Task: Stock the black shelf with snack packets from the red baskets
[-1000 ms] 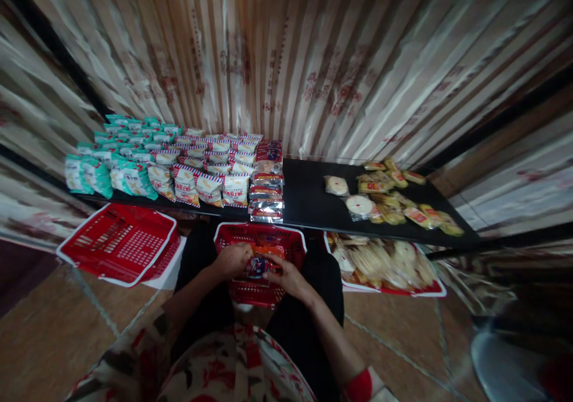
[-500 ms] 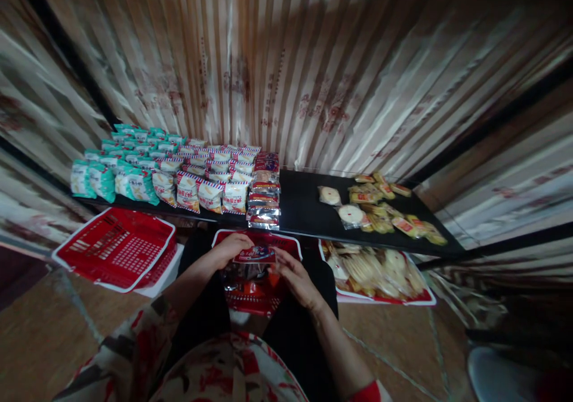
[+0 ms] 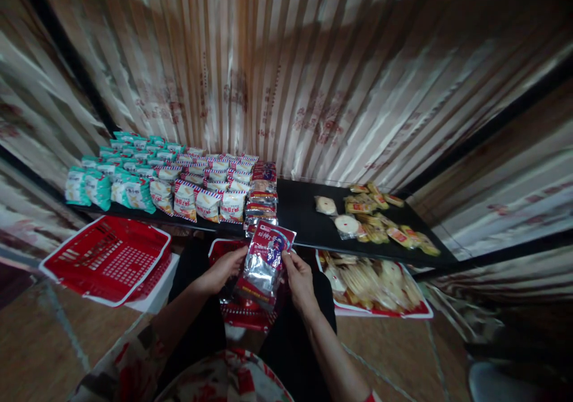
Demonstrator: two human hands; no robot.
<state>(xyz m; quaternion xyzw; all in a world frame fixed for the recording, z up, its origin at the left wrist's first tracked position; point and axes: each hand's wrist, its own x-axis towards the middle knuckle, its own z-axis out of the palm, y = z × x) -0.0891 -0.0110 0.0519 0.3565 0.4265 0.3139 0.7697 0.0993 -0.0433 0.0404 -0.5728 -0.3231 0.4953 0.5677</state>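
A purple-red snack packet (image 3: 267,257) with a silvery middle is held up over the red basket (image 3: 228,317) between my knees. My right hand (image 3: 299,278) pinches its right edge between thumb and fingers. On the opposite side, my left hand (image 3: 225,269) is closed at the packet's left edge, its fingertips partly hidden. Other packets lie in the basket below, mostly covered by the held one. Just beyond, a row of similar purple-red packets (image 3: 262,197) stands on the black shelf (image 3: 301,206).
White striped snack bags (image 3: 208,204) and teal bags (image 3: 131,192) fill the shelf's left. Round white packaged pieces (image 3: 347,226) and yellow packets (image 3: 378,228) lie at its right. Below are a red basket (image 3: 105,259) at left and a filled basket (image 3: 423,314) at right. A striped curtain (image 3: 286,80) hangs behind.
The packet has come up out of the basket and now tilts with its printed front towards me. Both hands have closed in on its edges. The view has shifted slightly.
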